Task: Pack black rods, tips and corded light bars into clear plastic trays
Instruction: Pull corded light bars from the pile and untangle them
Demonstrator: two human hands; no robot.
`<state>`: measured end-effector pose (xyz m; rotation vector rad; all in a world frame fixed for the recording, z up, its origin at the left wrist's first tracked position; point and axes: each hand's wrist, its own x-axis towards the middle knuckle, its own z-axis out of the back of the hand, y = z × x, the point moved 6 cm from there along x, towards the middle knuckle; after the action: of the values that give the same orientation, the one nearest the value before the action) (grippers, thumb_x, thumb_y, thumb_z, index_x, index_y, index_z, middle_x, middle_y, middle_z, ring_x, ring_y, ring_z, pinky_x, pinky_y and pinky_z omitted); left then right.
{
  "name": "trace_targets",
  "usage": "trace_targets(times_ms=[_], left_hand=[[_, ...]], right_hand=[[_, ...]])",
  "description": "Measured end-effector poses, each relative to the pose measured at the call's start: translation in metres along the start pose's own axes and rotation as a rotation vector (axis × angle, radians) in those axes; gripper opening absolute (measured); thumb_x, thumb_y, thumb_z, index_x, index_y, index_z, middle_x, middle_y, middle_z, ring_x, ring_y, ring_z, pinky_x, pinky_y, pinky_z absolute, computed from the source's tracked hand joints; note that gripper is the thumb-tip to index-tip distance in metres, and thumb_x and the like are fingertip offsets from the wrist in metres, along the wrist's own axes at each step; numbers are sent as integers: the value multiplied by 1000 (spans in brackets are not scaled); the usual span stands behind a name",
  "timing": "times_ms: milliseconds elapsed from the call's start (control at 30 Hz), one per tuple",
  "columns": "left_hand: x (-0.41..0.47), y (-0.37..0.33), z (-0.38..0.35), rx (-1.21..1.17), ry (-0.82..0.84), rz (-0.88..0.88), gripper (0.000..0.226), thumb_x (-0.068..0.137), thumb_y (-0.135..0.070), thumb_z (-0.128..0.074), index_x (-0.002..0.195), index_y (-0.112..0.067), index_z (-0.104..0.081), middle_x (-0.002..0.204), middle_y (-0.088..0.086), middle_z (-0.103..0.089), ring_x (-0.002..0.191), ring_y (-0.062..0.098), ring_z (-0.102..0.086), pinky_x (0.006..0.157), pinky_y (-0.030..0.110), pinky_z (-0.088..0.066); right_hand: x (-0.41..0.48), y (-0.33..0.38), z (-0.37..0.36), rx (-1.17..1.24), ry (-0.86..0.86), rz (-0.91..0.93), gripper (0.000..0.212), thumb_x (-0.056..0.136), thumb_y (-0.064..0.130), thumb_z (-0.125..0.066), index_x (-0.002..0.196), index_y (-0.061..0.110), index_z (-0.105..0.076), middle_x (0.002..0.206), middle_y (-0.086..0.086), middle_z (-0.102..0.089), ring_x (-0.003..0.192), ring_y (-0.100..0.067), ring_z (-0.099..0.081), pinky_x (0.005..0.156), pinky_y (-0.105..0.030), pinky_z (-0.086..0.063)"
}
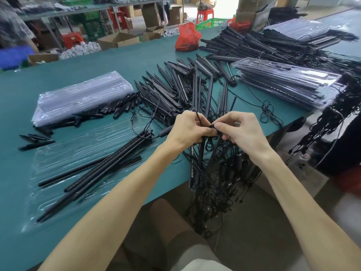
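Both forearms reach forward to the near edge of the worktop (23, 182), where the two hands meet over a bundle of corded light bars (210, 167). The left hand (187, 130) grasps a thin black cord (198, 119) with curled fingers, and the right hand (242, 132) pinches the same cord between thumb and forefinger. It seems they are loosening it to free one bar from the others. The bundle lies half over the edge, so its tangled cords hang down and do not mix with the other parts, probably on purpose.

Just left of the hands, within easy reach, an open clear tray (64, 165) lies flat on the worktop. Several black rods (88, 173) lie slantwise in it, with a corded piece at their far end. Whether they sit in the moulded grooves one cannot tell. Behind it is a stack of empty trays (82, 94), with short black tips (125, 107) just beside it. On the right, a stack of filled trays (289, 83) holds dark parts.
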<state>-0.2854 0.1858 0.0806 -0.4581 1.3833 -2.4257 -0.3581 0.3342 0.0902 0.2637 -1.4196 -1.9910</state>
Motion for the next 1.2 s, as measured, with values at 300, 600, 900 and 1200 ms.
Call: trace_targets(times_ms=[300,600,900,1200], left_hand=[[10,8,2,-213,317,63,24,91,-23,-74,99,0,-74,86,12,-64,67,19,-50,54,21,-47],[9,5,1,-164,382,88,21,95,-24,-69,100,-4,-74,86,15,-57,64,11,-43,57,22,-37],[12,2,-6,9,281,48,29,101,-19,-60,99,9,-67,72,12,-52,58,16,-41,52,25,-37],[14,-1,-14,58,98,77,39,105,-20,-52,79,7,-62,70,14,-50,60,22,-43,56,28,-38]], right_hand=[[-2,-4,1,-74,-82,86,4,89,22,-74,86,24,-74,75,4,-71,60,-11,-65,59,-22,-49],[-8,-2,0,-184,-135,212,3,89,21,-75,88,23,-73,84,4,-65,66,-12,-64,68,-30,-54],[-10,-5,-2,-143,-161,204,4,90,22,-74,93,19,-74,86,1,-66,63,-11,-65,68,-32,-56],[-13,-2,-2,-167,-179,246,3,90,20,-74,93,18,-74,85,1,-64,68,-11,-63,67,-26,-53]])
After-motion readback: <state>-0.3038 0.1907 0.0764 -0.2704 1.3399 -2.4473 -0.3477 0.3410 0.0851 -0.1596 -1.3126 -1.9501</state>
